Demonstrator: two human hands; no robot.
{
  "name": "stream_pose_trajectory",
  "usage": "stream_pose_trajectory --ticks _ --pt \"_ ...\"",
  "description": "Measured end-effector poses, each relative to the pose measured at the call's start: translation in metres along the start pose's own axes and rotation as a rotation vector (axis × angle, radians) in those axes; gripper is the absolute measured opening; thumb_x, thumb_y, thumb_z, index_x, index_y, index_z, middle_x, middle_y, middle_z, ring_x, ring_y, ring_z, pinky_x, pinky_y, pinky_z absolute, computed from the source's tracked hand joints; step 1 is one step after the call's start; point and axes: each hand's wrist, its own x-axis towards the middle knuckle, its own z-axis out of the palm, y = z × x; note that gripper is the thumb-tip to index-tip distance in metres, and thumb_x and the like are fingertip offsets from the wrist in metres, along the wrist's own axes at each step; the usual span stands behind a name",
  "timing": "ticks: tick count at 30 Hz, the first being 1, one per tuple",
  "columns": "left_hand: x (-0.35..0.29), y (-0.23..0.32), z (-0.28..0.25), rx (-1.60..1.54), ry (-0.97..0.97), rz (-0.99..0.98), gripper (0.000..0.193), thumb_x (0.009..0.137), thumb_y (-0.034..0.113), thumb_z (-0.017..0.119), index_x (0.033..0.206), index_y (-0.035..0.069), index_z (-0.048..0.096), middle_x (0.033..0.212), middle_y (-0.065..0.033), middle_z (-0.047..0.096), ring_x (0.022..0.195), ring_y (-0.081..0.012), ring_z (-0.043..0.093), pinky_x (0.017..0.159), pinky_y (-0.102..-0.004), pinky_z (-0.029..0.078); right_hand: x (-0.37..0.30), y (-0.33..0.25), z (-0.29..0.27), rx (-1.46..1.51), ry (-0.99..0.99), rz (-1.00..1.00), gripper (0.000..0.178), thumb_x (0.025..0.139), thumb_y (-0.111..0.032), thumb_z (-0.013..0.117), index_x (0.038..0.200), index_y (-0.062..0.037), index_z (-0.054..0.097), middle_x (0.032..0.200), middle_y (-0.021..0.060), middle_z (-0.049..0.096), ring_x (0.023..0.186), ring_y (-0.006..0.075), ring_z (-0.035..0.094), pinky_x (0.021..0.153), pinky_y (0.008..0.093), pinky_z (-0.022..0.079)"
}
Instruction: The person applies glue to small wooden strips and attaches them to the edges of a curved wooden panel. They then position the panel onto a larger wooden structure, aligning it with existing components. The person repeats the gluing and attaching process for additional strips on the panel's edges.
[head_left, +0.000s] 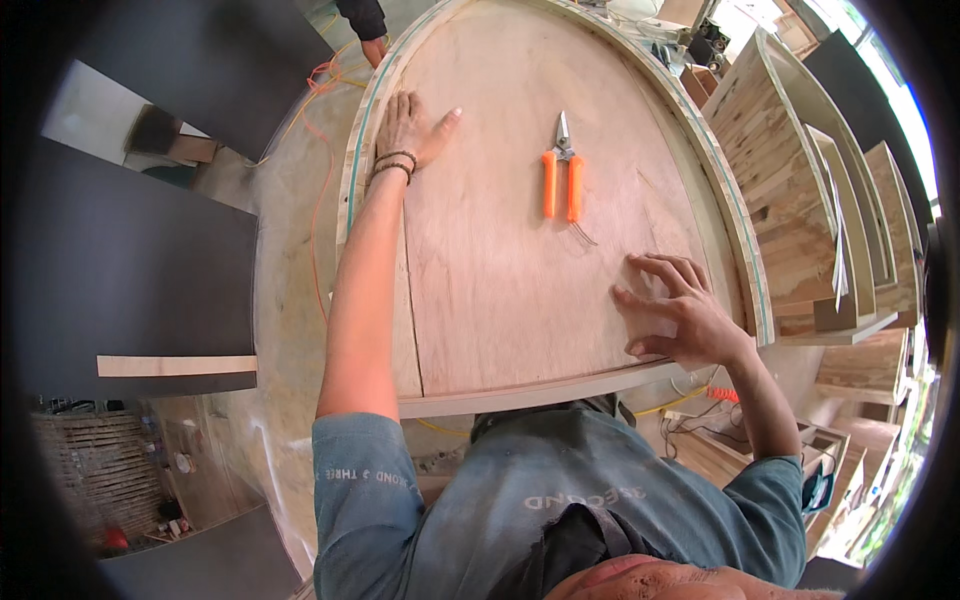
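A large pale plywood panel (480, 300) with a raised curved rim (700, 125) lies before me. My left hand (412, 130) rests flat against the panel's far left side, close to the rim, fingers stretched and thumb apart. Lower right, my right hand (685, 312) touches the board with spread, slightly bent fingers and nothing in them. Between the hands, a pair of snips (563, 170) with orange handles lies on the wood, short blades pointing away from me. A thin green line runs along the rim's top edge.
Another person's hand (375, 50) shows beyond the rim at the far left. Orange and yellow hoses (318, 130) trail over the floor. Dark sheets (140, 265) stand on the left, one bearing a light wood strip (175, 366). Wooden cabinet parts (775, 190) stand at right.
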Motion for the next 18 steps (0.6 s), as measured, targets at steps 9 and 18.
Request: stream_pose_trajectory --ticks 9,18 --pt "0.009 -0.014 0.004 0.024 0.020 0.065 0.106 0.092 0.074 0.054 0.153 -0.011 0.037 0.163 -0.0285 0.034 0.154 -0.0375 0.029 0.127 -0.0416 0.025 0.044 0.064 -0.018 -0.077 0.223 0.091 0.057 0.090 -0.024 0.073 0.144 -0.0126 0.059 0.152 0.0132 0.052 0.145 0.0333 0.042 0.121 0.0478 0.033" --pt "0.009 0.005 0.003 -0.017 0.056 0.068 0.106 0.093 0.073 0.054 0.154 -0.011 0.036 0.162 -0.0280 0.035 0.154 -0.0364 0.029 0.126 -0.0415 0.026 0.208 0.192 -0.037 -0.475 0.390 0.324 0.061 0.105 -0.050 0.043 0.149 -0.0100 0.053 0.157 0.0074 0.049 0.153 0.0332 0.031 0.127 0.0528 0.016"
